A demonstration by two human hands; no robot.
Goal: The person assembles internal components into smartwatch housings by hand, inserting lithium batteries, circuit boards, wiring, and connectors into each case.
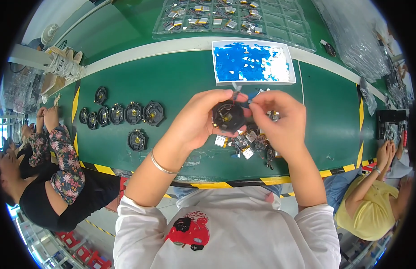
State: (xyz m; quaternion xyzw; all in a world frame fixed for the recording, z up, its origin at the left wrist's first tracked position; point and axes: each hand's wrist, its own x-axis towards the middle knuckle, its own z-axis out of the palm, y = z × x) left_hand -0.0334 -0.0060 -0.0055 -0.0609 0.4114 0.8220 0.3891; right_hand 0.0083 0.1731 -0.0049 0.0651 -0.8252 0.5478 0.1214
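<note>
My left hand (195, 117) is wrapped around a round black plastic housing (228, 117) and holds it above the table. A pale strip (236, 88) sticks up by the left thumb. At the housing's right edge, my right hand (280, 120) has thumb and forefinger pinched on a small blue piece (251, 96), whose exact kind is too small to make out. Beneath both hands lies a loose pile of small silvery battery packs (248, 153) with dark wired parts, partly hidden by the hands.
Several similar black housings (133, 113) stand at the left on the green table (172, 94). A white box (255, 83) of blue and white bits lies beyond my hands. Farther back is a clear compartment tray (284, 27) with wired batteries. People sit on both sides.
</note>
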